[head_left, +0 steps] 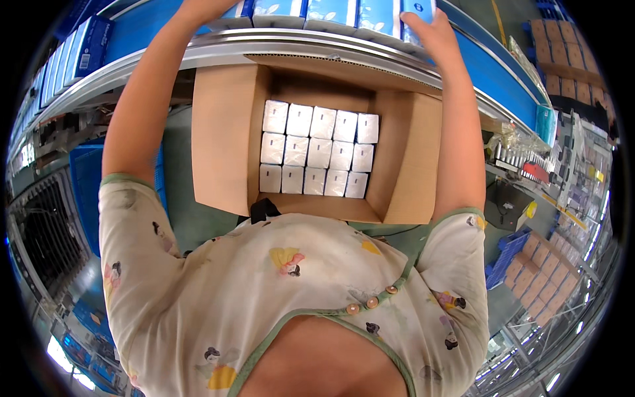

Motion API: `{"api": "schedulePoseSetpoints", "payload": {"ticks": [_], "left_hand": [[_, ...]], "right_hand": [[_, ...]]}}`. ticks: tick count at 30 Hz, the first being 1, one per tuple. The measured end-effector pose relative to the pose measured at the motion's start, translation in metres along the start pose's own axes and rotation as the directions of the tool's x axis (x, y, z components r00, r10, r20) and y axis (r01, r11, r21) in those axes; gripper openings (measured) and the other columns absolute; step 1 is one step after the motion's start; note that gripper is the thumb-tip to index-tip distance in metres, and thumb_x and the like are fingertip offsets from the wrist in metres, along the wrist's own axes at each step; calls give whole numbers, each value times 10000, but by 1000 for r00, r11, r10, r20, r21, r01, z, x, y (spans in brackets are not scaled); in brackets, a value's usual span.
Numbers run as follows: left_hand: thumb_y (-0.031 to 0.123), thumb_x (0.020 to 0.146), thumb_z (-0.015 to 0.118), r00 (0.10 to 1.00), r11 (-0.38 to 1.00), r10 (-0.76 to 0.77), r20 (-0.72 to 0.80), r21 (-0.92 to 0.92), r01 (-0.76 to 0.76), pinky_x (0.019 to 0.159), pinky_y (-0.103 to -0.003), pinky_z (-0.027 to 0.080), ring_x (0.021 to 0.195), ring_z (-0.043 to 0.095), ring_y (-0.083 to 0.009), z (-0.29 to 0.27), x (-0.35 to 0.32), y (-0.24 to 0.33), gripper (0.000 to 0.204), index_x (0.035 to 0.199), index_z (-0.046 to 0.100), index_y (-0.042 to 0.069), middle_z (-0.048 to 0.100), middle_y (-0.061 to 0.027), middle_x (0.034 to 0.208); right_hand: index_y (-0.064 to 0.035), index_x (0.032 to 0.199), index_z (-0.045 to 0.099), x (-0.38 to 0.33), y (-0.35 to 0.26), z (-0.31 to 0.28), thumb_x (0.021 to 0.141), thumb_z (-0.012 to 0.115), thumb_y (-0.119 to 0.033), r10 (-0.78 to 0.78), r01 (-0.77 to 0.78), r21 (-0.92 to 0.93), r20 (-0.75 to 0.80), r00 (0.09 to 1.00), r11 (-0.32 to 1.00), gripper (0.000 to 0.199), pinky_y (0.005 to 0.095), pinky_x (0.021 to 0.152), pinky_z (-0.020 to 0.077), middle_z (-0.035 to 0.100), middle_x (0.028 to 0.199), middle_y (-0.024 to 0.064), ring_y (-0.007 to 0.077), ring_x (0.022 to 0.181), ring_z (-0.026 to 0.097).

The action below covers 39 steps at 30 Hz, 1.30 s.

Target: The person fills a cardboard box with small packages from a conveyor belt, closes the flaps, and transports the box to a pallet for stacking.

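A row of blue-and-white soft packs (331,14), apparently tissue packs, stands side by side on the blue conveyor belt at the top. At the row's left end, my left hand (206,8) rests against the first pack, its fingers mostly cut off by the picture's edge. My right hand (433,33) grips the last pack at the right end, thumb on its near face and fingers around its outer side. Between my forearms sits an open cardboard box (225,132), its flaps spread. Inside, several white-ended packs (319,153) fill three neat rows.
A metal rail (317,41) edges the conveyor beyond the box. More blue packs (86,49) line the belt at far left. A blue crate (86,192) stands left of the box. Stacked brown cartons (539,278) are at lower right, with others (562,59) at upper right.
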State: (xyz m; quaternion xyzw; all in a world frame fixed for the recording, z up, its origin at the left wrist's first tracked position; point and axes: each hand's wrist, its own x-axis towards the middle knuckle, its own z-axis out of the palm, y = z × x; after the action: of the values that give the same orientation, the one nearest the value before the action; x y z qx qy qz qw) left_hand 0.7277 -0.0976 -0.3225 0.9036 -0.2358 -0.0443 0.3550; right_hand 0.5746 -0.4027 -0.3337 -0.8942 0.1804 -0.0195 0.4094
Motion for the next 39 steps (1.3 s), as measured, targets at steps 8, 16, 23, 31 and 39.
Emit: {"api": "schedulePoseSetpoints", "payload": {"ticks": [8,16,23,31,39], "left_hand": [[279,665,740,996,887,56,-74,-455,-83,858,-311,408,963,526,-197,-1,-15,33,655,1132,433,-63,554,-146,1045],[405,645,725,1000,973,14,-26,-228,-19,833,-369,448,996,533,-269,-47,-177,96,751,1166,392,-23,535,-189,1017],[502,587,727,914,932,-314,257,-97,348,833,-348,438,974,548,-307,47,-215,24,991,1271,248,-32,534,-228,1045],[397,837,456,918,921,-362,165,217,324,1009,-383,248,1223,258,-380,203,-190,-55,735,1302,148,-81,237,-301,1303],[466,858,340,908,841,-101,408,523,-141,1006,-533,146,1293,136,-342,194,-161,-48,525,1319,316,215,187,-118,1404]], "right_hand": [[-23,938,546,-21,-11,-15,660,659,-285,13,67,420,-185,983,905,399,299,742,385,558,887,90,167,806,507],[51,1209,354,-197,-45,-32,665,672,-234,-157,334,246,-541,826,910,691,314,856,388,464,1105,138,214,976,492],[31,1223,309,-241,48,55,658,646,-149,252,-166,517,-99,963,840,681,342,875,365,421,1112,127,206,1001,443],[-9,1335,143,-147,166,142,724,553,-242,333,-329,-194,-15,943,924,772,352,962,321,289,1303,258,362,1194,320],[-342,1304,313,-132,125,144,824,405,-484,50,168,-605,326,944,778,509,659,928,165,212,1394,111,429,1270,93]]}}
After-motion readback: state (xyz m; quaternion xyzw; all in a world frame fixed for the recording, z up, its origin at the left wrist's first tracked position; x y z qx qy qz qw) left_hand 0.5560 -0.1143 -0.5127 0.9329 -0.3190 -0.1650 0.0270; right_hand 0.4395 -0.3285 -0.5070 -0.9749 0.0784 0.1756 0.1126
